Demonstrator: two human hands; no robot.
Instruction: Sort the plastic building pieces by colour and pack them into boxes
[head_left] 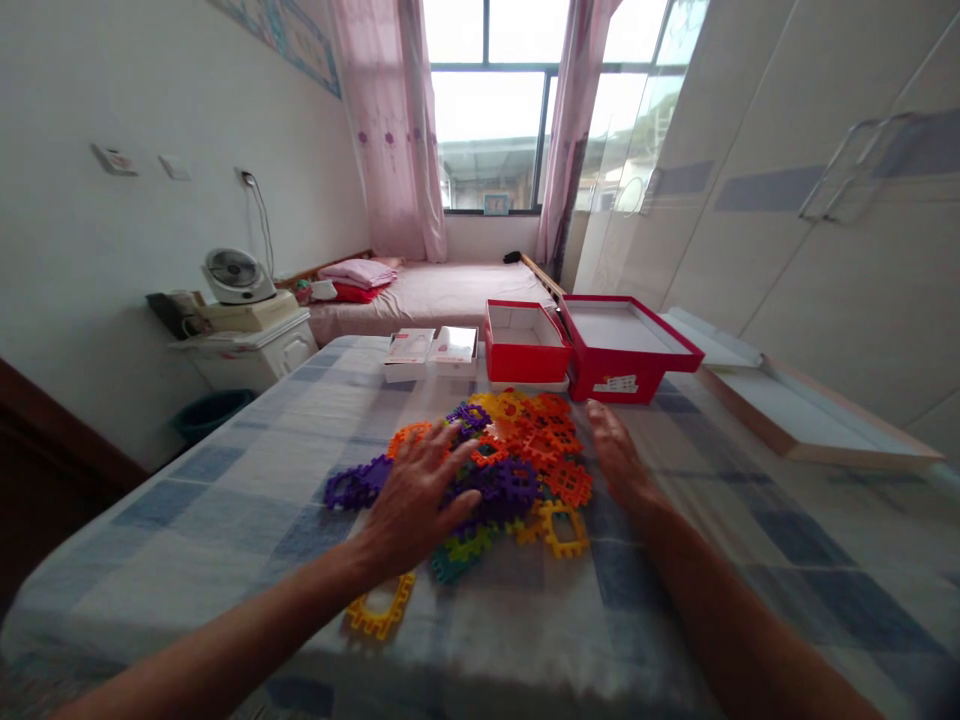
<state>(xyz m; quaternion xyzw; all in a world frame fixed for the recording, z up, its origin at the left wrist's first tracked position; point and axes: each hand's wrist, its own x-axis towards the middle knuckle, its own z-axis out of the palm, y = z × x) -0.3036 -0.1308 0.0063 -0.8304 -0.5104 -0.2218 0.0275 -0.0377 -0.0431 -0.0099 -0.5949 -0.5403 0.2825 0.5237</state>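
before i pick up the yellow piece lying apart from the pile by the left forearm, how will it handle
The yellow piece is probably light, its middle being open. Its crisp, toothed edge suggests fairly stiff plastic. Lying flat on the checked cloth, it would likely slide rather than roll.

1. My cloth-covered, checked table fills the lower frame.
2. Centre: my toothed plastic pieces, heaped.
3. Above them: white boxes, red boxes.
4. Right: a shallow open box.

two bare hands, slender fingers, bare wrists, long bare forearms tapering toward the wrists
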